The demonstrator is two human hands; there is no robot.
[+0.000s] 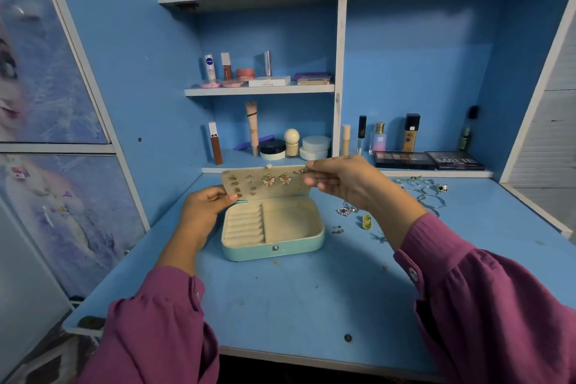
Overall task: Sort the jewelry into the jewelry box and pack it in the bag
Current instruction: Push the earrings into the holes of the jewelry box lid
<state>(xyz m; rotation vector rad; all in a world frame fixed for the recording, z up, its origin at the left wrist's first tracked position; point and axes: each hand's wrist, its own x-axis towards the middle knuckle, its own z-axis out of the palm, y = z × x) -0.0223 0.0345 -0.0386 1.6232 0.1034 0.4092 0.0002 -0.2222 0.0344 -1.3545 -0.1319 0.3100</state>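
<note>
box (274, 251) is lying open mid-desk; its earring panel (265, 185) is being held up at the left edge by the left hand (204, 207). an earring (300, 171) is being pinched at the panel's top right by the right hand (339, 181). risk judged: panel being flexed by the push, studs being shaken loose, earring being dropped into the tray. loose jewelry (420, 193) is lying to the right.

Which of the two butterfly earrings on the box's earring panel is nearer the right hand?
The right-side gold butterfly earring, closer to the right hand than its twin.
</note>
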